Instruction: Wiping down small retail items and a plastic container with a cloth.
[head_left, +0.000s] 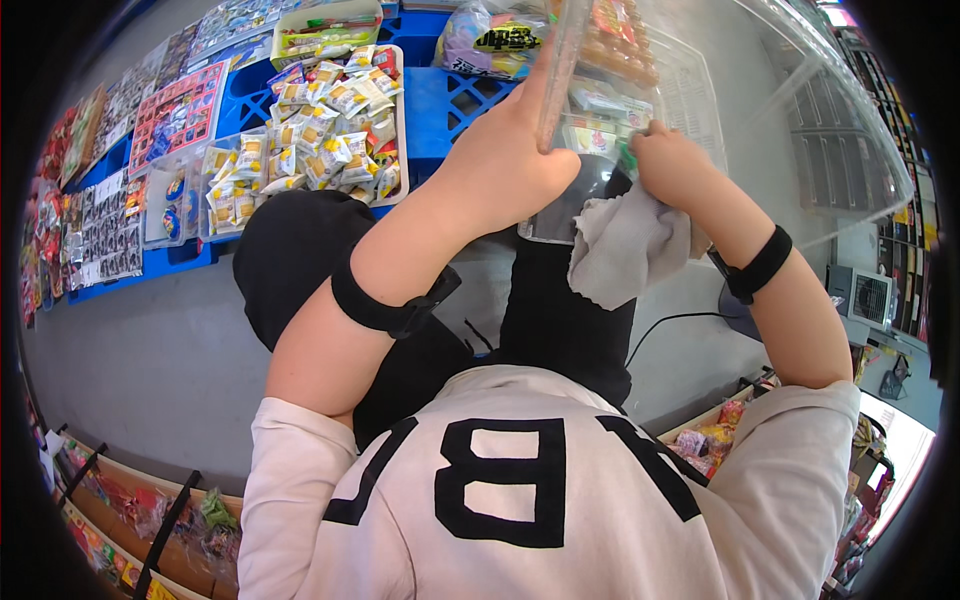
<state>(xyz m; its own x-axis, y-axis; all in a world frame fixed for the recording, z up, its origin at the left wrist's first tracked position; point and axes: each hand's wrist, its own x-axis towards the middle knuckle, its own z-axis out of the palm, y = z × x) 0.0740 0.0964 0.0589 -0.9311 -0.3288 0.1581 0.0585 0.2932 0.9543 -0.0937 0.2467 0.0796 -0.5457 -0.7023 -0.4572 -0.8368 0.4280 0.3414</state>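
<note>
My left hand (529, 150) grips the near edge of a large transparent plastic bin (817, 120), which is tilted up on the right. A crumpled grey cloth (626, 247) hangs from my right hand (671, 165), its fingers closed. Beside those fingers is a small green thing (627, 159), partly hidden; I cannot tell whether it is held too. Below the hands sits a transparent plastic box (551, 232) with small packets (592, 136) in it. A pack of brown round items (619, 41) lies beyond, seen partly through plastic.
On a blue plastic pallet (427, 112) stand a white tray (403, 150) heaped with wrapped snacks, a green box (326, 34) and a colourful bag (491, 41). Packaged goods (180, 112) line the left. A black cable (667, 319) crosses the grey floor. Shelves with goods (150, 510) stand behind me.
</note>
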